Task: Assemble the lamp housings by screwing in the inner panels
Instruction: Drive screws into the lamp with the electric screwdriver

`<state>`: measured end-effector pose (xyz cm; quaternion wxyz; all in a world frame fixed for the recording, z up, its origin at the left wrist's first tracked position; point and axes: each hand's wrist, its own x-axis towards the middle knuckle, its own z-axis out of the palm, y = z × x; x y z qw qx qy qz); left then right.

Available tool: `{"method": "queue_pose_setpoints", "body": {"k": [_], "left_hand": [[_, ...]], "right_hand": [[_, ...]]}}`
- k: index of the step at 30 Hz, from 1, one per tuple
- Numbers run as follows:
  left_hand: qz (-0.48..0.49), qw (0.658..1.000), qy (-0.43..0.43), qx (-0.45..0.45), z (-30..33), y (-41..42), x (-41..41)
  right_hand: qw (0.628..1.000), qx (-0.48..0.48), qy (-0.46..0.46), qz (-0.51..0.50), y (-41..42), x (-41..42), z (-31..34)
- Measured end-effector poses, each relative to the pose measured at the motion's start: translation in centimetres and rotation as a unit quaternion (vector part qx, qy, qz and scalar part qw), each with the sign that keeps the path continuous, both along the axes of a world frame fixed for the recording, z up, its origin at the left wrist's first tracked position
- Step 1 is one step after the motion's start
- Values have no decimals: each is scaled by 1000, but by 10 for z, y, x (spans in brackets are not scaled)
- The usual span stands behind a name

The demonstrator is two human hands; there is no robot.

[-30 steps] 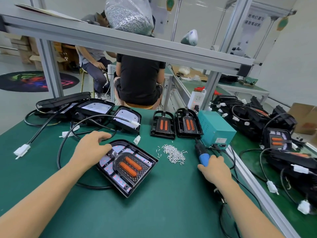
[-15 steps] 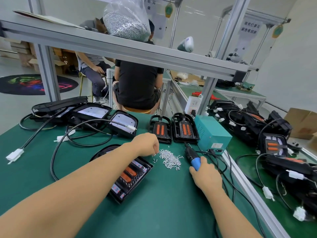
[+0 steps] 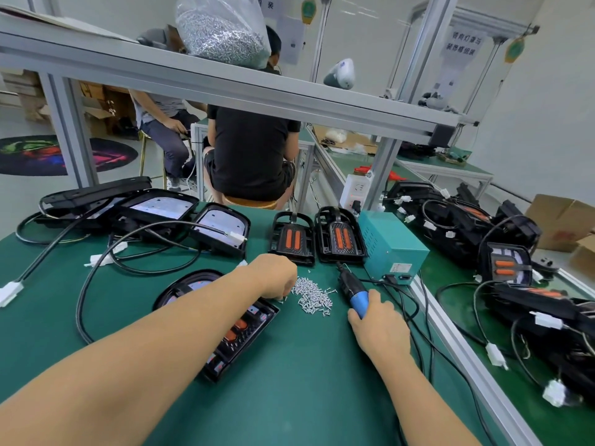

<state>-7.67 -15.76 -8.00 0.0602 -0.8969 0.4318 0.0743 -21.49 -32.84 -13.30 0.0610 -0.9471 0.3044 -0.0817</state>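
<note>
A black lamp housing [image 3: 244,329] with an orange-striped inner panel lies on the green bench, partly hidden under my left forearm. My left hand [image 3: 273,278] reaches across it, fingers curled down at the left edge of a pile of small silver screws [image 3: 314,297]; whether it pinches a screw is hidden. My right hand [image 3: 378,323] grips the blue-and-black electric screwdriver [image 3: 352,291], which lies on the bench pointing away from me.
Two inner panels [image 3: 293,241] [image 3: 339,238] lie behind the screws beside a teal power box [image 3: 391,246]. Empty housings with cables [image 3: 154,214] crowd the back left. More housings [image 3: 502,262] pile up at right beyond the aluminium rail. A person in black sits ahead.
My left hand left the housing's top edge and swung right across it to the screw pile. My right hand stayed on the screwdriver.
</note>
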Motion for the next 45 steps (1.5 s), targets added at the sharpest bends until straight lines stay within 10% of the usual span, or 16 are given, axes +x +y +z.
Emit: {"method": "queue_pose_setpoints", "body": {"k": [12,17,23,32,37,45], "left_hand": [[-52,992,-43,106,0,-6,-11],[30,988,115,-97,7,5,-7],[157,801,326,-476,13,41,-13],[243,496,502,-665,3,121,-32],[253,409,528,-700,4,145,-44],[256,342,555,-714,-2,148,-61]], "right_hand": [[1000,-4,-7,-1,-1,0,-1],[1000,1,2,0,-1,0,0],[999,29,38,0,-4,2,7],[982,175,68,9,-18,1,33],[862,487,-137,-34,-12,-3,64],[506,747,-421,95,50,-2,142]]}}
